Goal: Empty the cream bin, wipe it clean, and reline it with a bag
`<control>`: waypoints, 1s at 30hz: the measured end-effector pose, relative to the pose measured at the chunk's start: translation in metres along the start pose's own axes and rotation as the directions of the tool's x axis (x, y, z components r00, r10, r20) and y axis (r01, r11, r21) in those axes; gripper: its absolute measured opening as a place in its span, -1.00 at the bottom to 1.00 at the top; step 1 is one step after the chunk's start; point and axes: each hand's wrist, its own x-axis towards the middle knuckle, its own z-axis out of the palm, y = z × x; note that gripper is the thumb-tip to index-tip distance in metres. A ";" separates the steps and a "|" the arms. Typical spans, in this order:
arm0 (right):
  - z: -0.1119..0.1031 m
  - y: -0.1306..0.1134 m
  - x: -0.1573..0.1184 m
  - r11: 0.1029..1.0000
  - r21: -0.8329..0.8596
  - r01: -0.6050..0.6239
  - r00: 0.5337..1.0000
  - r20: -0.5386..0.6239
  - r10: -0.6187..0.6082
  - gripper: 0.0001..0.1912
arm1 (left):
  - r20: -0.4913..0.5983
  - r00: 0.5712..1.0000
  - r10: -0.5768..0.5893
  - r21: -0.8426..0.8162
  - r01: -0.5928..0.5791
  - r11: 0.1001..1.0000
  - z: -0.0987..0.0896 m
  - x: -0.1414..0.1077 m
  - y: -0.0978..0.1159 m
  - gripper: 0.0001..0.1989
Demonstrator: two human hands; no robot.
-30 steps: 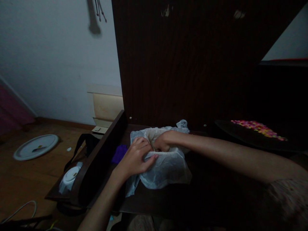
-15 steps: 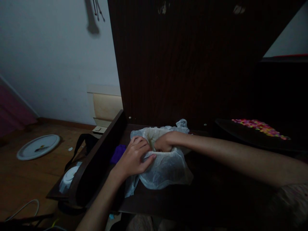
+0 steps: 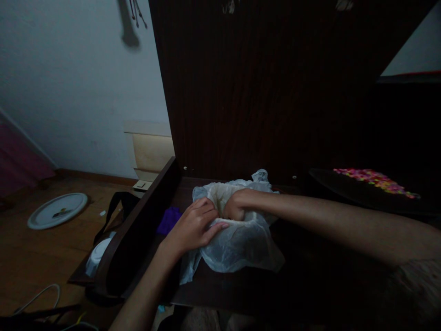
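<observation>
A whitish, translucent plastic bag (image 3: 237, 253) is draped over the rim of a round container standing on the dark desk; the container's own walls are covered by the bag. My left hand (image 3: 200, 225) is closed over the left side of the rim, thumb along the near edge and fingers bent inward, pinching the bag there. From the right, my right hand (image 3: 236, 207) reaches down into the opening. Its fingers are hidden inside, so what they touch does not show. A purple cloth-like piece (image 3: 168, 219) lies left of the bag.
A dark side panel (image 3: 138, 234) rises along the desk's left edge, with a tall dark board (image 3: 268, 92) behind. Colourful small pieces (image 3: 377, 181) lie in a strip at right. Beyond the panel are a lidded cup (image 3: 98, 253) and, on the floor, a white round lid (image 3: 58, 211).
My left hand has shifted slightly right along the rim, and the bag's right edge hangs a little farther out. My right hand stays inside the opening. The view has moved slightly.
</observation>
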 end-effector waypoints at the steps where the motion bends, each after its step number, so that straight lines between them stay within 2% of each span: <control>1: -0.006 -0.002 -0.001 0.999 -0.032 -0.009 1.000 0.023 0.010 -0.97 | -0.002 1.000 0.004 -0.002 -0.004 1.000 0.000 0.000 0.000 -0.70; 5: -0.020 -0.008 -0.001 0.987 -0.151 -0.055 0.998 0.022 0.058 -0.91 | -0.006 1.000 -0.002 0.000 0.002 1.000 -0.001 0.000 0.001 -0.75; 11: -0.017 -0.012 -0.001 0.975 -0.211 -0.068 0.996 0.039 0.078 -0.93 | -0.003 1.000 -0.011 -0.003 0.011 1.000 -0.001 0.001 0.001 -0.76; 15: -0.020 -0.013 -0.004 0.982 -0.187 0.040 0.996 0.083 -0.025 -0.74 | -0.069 0.998 0.001 -0.060 -0.005 0.998 -0.001 0.000 0.001 -0.85; 18: -0.020 -0.014 -0.001 0.980 -0.128 0.153 0.982 0.130 -0.137 -0.72 | -0.134 0.991 -0.010 -0.065 0.001 0.998 0.000 -0.002 0.000 -0.83; 21: -0.013 -0.015 0.005 0.976 -0.076 0.202 0.975 0.109 -0.193 -0.74 | -0.160 0.987 -0.030 -0.055 0.021 0.998 0.001 -0.002 -0.001 -0.83; 25: -0.009 -0.011 0.008 0.980 -0.057 0.189 0.979 0.082 -0.184 -0.79 | -0.167 0.986 -0.021 -0.038 0.015 0.999 0.002 -0.002 -0.002 -0.83; 30: -0.011 0.005 0.008 0.991 -0.092 0.093 0.993 0.087 -0.085 -0.78 | -0.155 0.988 0.018 0.073 -0.007 0.997 0.001 -0.001 -0.004 -0.80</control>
